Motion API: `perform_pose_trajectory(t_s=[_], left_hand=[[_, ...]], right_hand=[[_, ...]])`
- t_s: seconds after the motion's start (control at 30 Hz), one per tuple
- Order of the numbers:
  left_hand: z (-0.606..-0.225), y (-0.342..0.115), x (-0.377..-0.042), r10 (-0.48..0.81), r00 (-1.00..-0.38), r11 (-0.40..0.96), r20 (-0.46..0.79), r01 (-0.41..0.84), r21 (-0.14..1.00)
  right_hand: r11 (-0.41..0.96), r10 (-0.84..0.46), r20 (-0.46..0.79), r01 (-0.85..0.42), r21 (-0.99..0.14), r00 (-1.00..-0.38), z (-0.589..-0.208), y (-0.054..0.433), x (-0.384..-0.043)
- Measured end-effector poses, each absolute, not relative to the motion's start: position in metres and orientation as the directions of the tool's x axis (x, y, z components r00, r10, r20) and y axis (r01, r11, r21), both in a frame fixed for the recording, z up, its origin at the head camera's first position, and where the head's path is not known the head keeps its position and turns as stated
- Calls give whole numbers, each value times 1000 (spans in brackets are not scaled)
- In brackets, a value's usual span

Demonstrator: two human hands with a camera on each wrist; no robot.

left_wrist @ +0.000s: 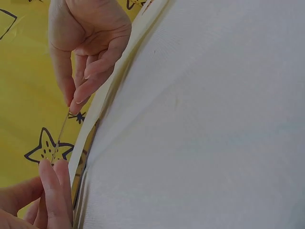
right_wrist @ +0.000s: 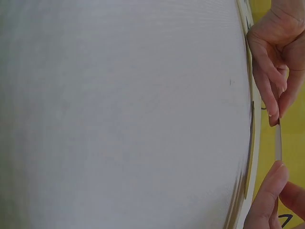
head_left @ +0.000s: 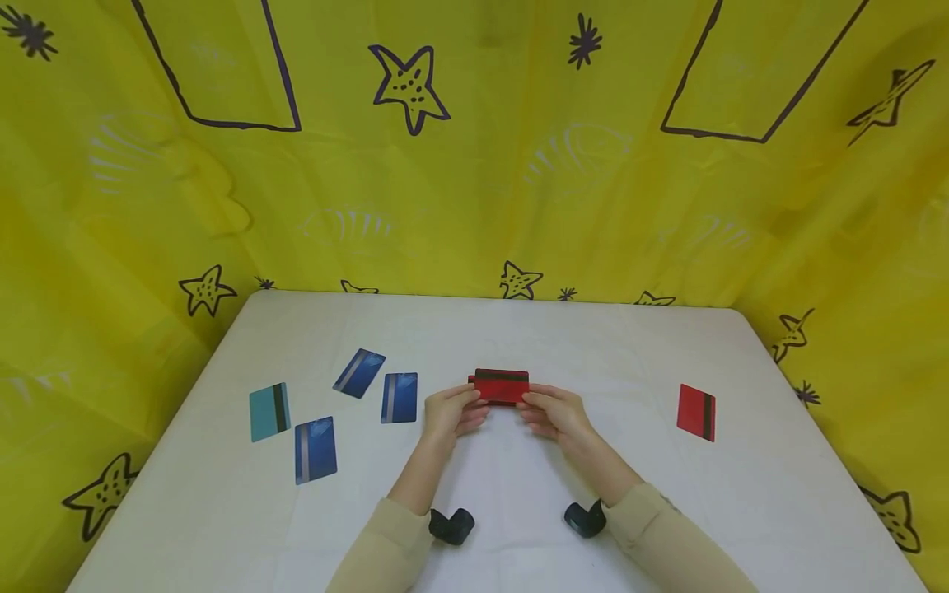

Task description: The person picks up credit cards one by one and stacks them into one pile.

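I count three blue cards, one teal card, one separate red card and one held red card between my two hands. More red shows beneath it, how many pieces I can't tell. Two black devices, one table.

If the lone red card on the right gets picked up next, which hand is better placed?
Probably the right hand: it's closer to the lone card than the left hand is. Both hold the middle card, though, so the right would first need to let go.
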State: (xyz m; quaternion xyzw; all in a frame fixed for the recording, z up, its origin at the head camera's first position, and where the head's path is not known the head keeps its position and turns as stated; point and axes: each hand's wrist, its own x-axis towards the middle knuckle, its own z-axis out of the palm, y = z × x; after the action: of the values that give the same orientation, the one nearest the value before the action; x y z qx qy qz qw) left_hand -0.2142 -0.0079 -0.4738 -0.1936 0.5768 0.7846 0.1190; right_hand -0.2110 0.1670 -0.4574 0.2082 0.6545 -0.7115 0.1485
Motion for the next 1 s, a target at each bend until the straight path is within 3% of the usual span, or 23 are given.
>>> perform_pose_trajectory(t_s=[1.0], left_hand=[[-477, -14, -220, -68, -921, -168, -383, -368, 915]], right_hand=[[-11, 68, -505, 506, -863, -860, -466, 158, -222]])
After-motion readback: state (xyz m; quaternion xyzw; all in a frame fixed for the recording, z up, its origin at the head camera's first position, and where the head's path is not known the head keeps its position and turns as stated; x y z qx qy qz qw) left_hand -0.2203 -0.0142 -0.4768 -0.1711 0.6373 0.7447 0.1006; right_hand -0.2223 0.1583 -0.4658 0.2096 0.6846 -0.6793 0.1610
